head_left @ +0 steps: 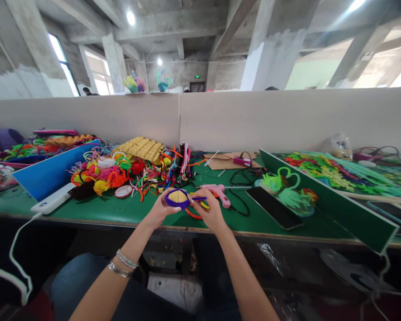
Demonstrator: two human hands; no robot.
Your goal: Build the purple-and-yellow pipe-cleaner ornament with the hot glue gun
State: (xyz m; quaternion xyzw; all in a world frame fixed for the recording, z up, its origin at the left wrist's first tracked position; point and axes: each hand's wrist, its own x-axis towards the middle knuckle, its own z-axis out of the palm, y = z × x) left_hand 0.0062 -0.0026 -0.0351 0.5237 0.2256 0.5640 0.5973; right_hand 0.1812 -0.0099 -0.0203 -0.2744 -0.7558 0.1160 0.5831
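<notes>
Above the near edge of the green table (120, 211), my left hand (160, 209) pinches a small yellow piece (177, 196) ringed by a purple pipe cleaner (183, 201). My right hand (211, 211) grips the purple pipe cleaner's right end, fingers closed. An orange-red loop (193, 216) lies on the table just under my hands. A pink glue gun (217, 191) rests right behind my right hand, its black cord curling to the right.
A heap of coloured pipe cleaners and pompom figures (127, 171) lies behind left, with a blue board (50, 171) and white power bank (51, 200). A dark phone (274, 207), green pipe-cleaner swans (287, 189) and a green divider board (327, 200) are to the right. A low partition wall (220, 120) runs behind.
</notes>
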